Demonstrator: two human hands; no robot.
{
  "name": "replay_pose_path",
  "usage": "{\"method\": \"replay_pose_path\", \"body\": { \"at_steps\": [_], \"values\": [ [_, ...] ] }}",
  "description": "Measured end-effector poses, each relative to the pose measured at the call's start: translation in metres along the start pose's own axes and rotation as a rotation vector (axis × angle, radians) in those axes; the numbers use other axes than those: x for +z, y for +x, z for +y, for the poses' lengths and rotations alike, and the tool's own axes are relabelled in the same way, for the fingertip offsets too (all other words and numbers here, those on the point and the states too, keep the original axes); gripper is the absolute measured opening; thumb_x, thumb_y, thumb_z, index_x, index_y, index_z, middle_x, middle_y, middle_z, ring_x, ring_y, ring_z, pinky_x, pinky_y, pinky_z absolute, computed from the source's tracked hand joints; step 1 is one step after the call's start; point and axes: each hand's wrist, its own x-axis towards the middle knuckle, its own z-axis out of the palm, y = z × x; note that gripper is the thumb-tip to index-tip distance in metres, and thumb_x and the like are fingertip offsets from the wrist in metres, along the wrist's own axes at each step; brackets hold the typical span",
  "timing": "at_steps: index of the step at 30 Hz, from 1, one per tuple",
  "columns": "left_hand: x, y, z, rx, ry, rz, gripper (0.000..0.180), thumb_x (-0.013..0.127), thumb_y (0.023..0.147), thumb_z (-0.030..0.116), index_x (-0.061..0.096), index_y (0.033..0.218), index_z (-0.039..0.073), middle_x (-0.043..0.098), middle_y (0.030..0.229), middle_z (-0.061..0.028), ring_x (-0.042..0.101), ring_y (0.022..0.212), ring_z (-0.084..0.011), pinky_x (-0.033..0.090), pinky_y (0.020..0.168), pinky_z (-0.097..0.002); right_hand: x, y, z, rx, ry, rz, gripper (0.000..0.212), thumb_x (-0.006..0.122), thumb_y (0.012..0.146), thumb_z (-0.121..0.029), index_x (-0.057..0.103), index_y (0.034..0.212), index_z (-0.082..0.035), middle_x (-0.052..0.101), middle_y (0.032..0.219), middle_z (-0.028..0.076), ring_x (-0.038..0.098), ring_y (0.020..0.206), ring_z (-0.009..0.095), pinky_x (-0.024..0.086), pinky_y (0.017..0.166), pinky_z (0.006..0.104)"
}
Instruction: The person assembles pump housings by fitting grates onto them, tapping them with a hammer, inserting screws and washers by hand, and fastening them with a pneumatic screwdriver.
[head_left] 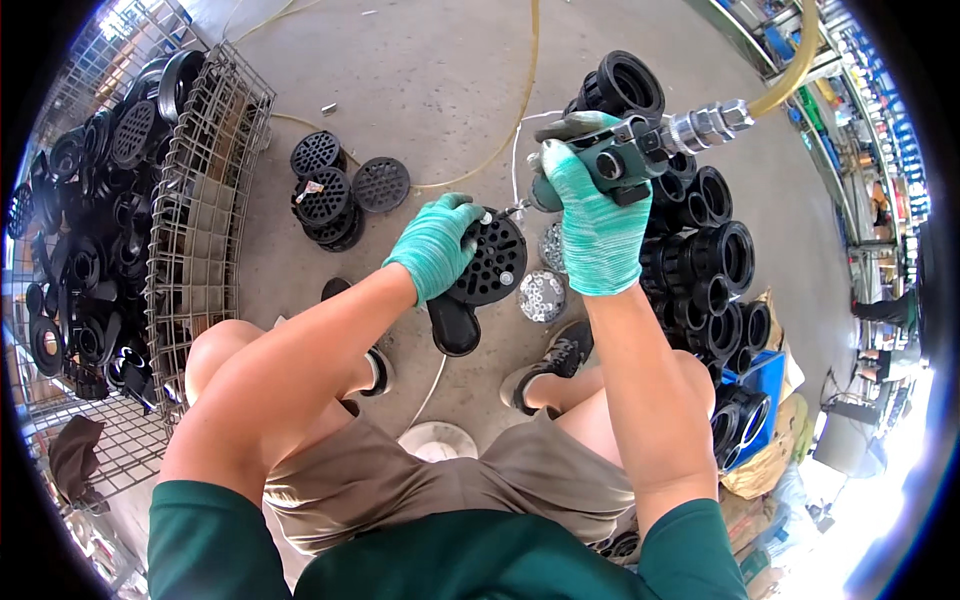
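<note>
In a green knit glove, my left hand (432, 250) grips the edge of a black round drain grate (492, 262), which sits on a black plastic fitting (455, 328) between my knees. My right hand (602, 240), gloved the same way, is wrapped round a dark green air screwdriver (612, 168). The tool's tip points left and meets the grate's upper rim near my left fingertips; whether it touches a screw there is too small to tell. A metal coupling joins the tool to a yellowish air hose (795, 85). Beside the grate stands a tub of small metal parts (542, 296).
Black ring fittings (722, 258) are stacked at my right, near a blue crate (768, 385). A wire cage (205, 190) full of black parts stands left. Stacked grates (325, 197) and a single grate (382, 185) lie ahead. Shelving (890, 160) lines the far right.
</note>
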Motion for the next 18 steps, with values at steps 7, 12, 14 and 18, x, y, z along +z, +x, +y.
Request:
{"method": "replay_pose_path", "body": {
  "at_steps": [7,12,14,18],
  "values": [
    [0.004,0.003,-0.008,-0.113,-0.221,-0.046,0.045,0.067,0.083,-0.002,0.062,0.127,0.003,0.058,0.128,-0.0187,0.058,0.118,-0.0391,0.047,0.103,-0.0437,0.007,0.005,0.016,0.018,-0.080,-0.022,0.030,0.076,0.085,-0.002,0.064,0.113,-0.005,0.071,0.097,0.002,0.064,0.083,0.008,0.054,0.075,0.0247],
    [0.007,0.001,-0.009,-0.142,-0.195,-0.052,0.045,0.066,0.084,-0.003,0.060,0.128,0.003,0.059,0.126,-0.0184,0.059,0.116,-0.0386,0.048,0.103,-0.0439,0.009,0.006,0.024,-0.025,-0.170,-0.038,0.034,0.075,0.084,-0.004,0.063,0.117,-0.004,0.069,0.101,0.006,0.069,0.086,0.015,0.058,0.077,0.0307],
    [0.010,0.001,-0.008,-0.114,-0.165,0.010,0.043,0.065,0.084,0.002,0.063,0.126,0.008,0.063,0.125,-0.0179,0.060,0.115,-0.0401,0.049,0.101,-0.0468,0.008,0.008,0.027,-0.009,-0.165,-0.045,0.035,0.076,0.084,-0.004,0.063,0.117,-0.004,0.069,0.101,0.006,0.069,0.086,0.015,0.058,0.078,0.0305],
    [0.010,0.001,-0.016,-0.110,-0.220,0.002,0.042,0.064,0.084,0.003,0.064,0.126,0.008,0.064,0.126,-0.0173,0.060,0.116,-0.0395,0.049,0.101,-0.0470,0.015,0.006,0.028,-0.029,-0.146,-0.056,0.031,0.075,0.085,-0.003,0.063,0.113,-0.005,0.070,0.099,0.004,0.067,0.086,0.012,0.056,0.079,0.0282]
  ]
}}
